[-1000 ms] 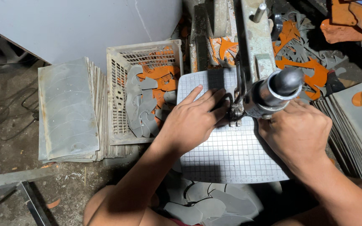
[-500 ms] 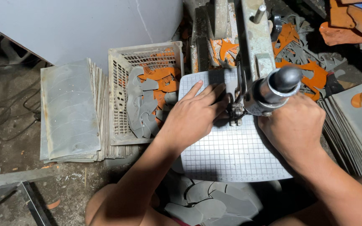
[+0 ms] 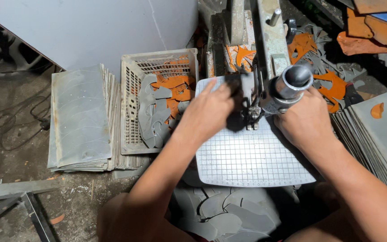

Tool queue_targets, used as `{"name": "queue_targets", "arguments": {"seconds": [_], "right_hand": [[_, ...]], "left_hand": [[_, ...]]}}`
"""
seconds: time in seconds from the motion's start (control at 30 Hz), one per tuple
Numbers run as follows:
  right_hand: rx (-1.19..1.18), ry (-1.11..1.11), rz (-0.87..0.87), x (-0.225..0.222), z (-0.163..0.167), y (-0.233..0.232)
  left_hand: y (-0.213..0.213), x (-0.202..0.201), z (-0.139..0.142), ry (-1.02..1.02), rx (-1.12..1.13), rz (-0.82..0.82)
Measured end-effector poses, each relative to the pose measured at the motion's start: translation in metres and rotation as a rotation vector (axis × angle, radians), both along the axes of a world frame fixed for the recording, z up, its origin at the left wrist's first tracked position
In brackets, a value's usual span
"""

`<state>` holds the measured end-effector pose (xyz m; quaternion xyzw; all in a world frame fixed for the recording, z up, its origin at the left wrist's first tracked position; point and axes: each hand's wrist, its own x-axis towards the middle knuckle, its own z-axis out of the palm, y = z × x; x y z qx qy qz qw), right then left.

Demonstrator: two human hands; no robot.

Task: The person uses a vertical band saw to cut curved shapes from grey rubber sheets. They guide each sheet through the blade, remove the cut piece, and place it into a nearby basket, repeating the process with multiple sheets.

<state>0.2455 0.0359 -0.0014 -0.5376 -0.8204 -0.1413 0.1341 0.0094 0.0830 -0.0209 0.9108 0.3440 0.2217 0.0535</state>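
Head view, near to far. Pile of curved grey cut-outs point(image 3: 229, 215) at the bottom edge. Above it a grey gridded plate point(image 3: 251, 159), flat and matte, long axis running away from the person toward the upright machine point(image 3: 274, 40). Left hand point(image 3: 209, 114) lies palm down on the plate's far left part, fingers point(image 3: 222, 87) spread flat, gripping nothing. Right hand point(image 3: 305, 118) curls beside the shiny round metal knob point(image 3: 292, 80); grip cannot be told. Left: slotted plastic crate point(image 3: 133, 89) of grey and orange scraps, then stacked grey sheets point(image 3: 79, 116).
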Motion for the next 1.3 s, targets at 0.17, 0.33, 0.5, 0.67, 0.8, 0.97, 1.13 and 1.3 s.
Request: {"name": "queue_targets", "arguments": {"seconds": [0.17, 0.33, 0.5, 0.67, 0.8, 0.97, 1.13, 1.3], "right_hand": [[-0.160, 0.291, 0.046, -0.001, 0.009, 0.023], [-0.333, 0.143, 0.157, 0.017, 0.018, 0.030], [-0.206, -0.212, -0.043, 0.064, 0.020, 0.018], [-0.410, -0.192, -0.526, 0.131, -0.006, 0.017], [-1.240, -0.275, -0.700, 0.142, -0.072, 0.010], [-1.452, -0.353, -0.245, 0.044, -0.181, -0.062], [-1.198, -0.377, -0.121, -0.018, -0.218, -0.132], [-1.232, -0.251, -0.208, -0.003, -0.203, -0.122]], "left_hand": [[0.020, 0.003, 0.005, -0.027, -0.088, 0.062], [0.015, -0.002, 0.012, -0.228, 0.008, 0.088], [0.030, -0.052, 0.031, -0.101, -0.388, 0.436], [0.032, -0.123, 0.043, 0.441, -0.620, 0.863], [0.017, -0.157, 0.039, 0.314, -0.664, 0.796], [0.001, -0.169, 0.033, 0.342, -0.784, 0.662], [-0.011, -0.169, 0.033, 0.356, -0.784, 0.616], [-0.010, -0.162, 0.042, 0.351, -0.775, 0.595]]}}
